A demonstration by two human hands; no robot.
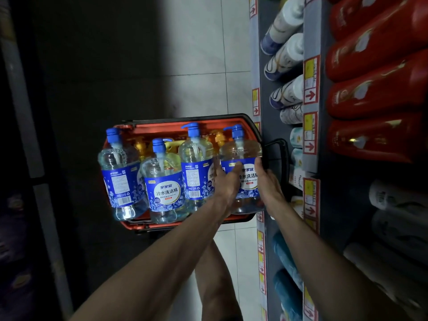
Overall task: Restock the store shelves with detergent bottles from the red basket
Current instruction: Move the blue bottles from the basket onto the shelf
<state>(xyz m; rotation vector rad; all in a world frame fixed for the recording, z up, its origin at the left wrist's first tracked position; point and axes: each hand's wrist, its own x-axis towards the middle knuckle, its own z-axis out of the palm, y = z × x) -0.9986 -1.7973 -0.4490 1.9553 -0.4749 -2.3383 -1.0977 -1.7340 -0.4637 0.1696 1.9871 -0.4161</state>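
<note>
detergent bottle [240, 151] in red basket [162, 126], gripped between fingers [235, 169] of left hand [225, 184] and right hand [269, 181].

We see the red basket [162, 129] at centre as moulded plastic with a dull sheen, its black handle [285, 158] matt; the detergent bottle [239, 150] at its 3 o'clock end is clear, glossy plastic, as are the three beside it; their blue labels [165, 193] look like slick film; the pump caps [158, 144] are smooth, opaque plastic; at 2 o'clock the red bottles [375, 66] gleam; the floor tiles [203, 66] at 12 o'clock are smooth and faintly reflective; the grey shelf [264, 19] looks matt.
</note>
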